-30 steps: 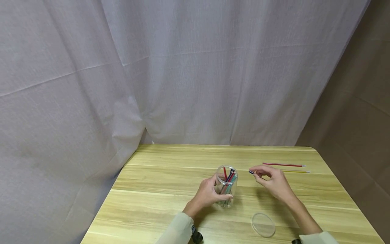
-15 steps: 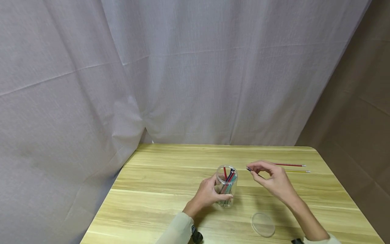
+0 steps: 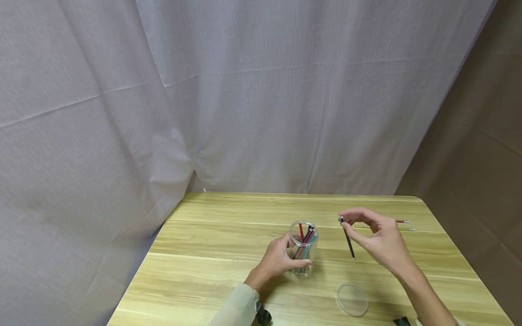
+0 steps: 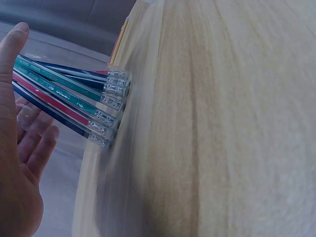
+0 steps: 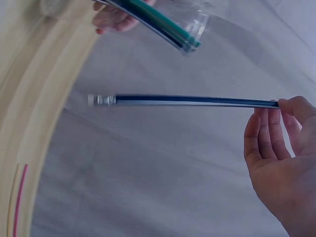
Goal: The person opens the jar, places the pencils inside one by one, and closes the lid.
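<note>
While right hand pinches the dark pencil by its top end, eraser down near the jar, left hand grips the jar — pencil's likely light, stiff, slick; end hold should do, may swivel.

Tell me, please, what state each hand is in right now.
Left hand: holding a transparent cylindrical jar of red, green and dark-blue pencils.
Right hand: pinching a long, slim, dark-blue pencil by one end.
</note>
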### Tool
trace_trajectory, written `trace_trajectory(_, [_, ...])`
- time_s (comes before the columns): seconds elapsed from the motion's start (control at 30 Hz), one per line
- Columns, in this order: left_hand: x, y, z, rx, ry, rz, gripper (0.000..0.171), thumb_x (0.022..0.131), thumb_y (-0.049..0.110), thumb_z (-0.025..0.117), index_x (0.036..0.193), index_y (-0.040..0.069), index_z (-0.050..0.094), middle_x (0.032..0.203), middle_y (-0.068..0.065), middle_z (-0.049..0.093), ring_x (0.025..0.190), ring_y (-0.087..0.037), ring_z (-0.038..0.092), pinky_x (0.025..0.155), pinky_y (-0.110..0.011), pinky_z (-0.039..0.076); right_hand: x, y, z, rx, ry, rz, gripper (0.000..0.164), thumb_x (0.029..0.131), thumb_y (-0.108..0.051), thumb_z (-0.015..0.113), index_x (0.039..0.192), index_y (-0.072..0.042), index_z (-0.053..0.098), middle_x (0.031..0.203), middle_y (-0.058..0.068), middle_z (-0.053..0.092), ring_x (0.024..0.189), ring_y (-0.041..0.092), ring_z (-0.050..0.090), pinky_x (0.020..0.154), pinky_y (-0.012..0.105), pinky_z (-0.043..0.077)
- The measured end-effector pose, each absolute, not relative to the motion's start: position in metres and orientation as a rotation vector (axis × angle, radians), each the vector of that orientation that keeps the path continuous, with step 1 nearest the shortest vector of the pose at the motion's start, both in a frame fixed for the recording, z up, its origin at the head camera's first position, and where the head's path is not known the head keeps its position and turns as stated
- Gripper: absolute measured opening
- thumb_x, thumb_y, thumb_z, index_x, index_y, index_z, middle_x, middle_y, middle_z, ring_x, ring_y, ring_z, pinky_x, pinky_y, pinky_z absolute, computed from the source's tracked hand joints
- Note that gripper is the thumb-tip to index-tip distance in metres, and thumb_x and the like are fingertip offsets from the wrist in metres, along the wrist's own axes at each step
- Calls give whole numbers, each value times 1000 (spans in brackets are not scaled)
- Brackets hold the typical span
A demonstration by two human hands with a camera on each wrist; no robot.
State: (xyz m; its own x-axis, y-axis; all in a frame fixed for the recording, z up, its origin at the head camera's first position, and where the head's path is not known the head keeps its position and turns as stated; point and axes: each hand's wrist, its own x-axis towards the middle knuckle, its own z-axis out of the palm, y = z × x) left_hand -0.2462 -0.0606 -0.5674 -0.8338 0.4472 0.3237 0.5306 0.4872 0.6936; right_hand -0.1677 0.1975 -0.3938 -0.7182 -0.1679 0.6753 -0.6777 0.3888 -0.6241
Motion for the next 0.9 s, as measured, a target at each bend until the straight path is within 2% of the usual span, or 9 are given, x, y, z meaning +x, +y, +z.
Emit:
trace_trajectory(0.2, [-246, -60, -568, -868, -2619, -1272, 69, 79, 54, 92, 132, 21, 64, 115, 9, 72, 98, -4, 62, 83, -27, 52, -160, 197, -379, 758, -2078, 1384, 39, 80, 26, 76, 108, -1, 75, 97, 13, 75, 89, 11, 71, 86, 18, 54])
trace_trajectory(0.33, [-246, -60, -567, -869, -2622, -1274, 69, 79, 55, 92, 132, 21, 64, 116, 9, 72, 99, -4, 62, 84, -27, 52, -156, 197, -372, 767, -2038, 1497, 35, 81, 27, 74, 108, 5, 73, 97, 17, 75, 89, 14, 72, 85, 20, 56])
trace_trajectory(0.5, [-246, -61, -566, -874, -2620, -1273, 69, 79, 54, 92, 133, 21, 64, 118, 9, 72, 100, -5, 63, 84, -28, 53, -151, 196, -362, 743, -1997, 1628, 29, 83, 25, 73, 108, 9, 71, 97, 17, 75, 89, 17, 74, 79, 22, 58])
trace_trajectory(0.9, [-246, -61, -567, -883, -2621, -1275, 70, 81, 54, 91, 136, 22, 63, 124, 9, 71, 102, -5, 63, 86, -28, 53, -147, 188, -347, 830, -1728, 1830, 33, 81, 35, 64, 110, 20, 65, 101, 20, 76, 93, 21, 75, 76, 23, 59])
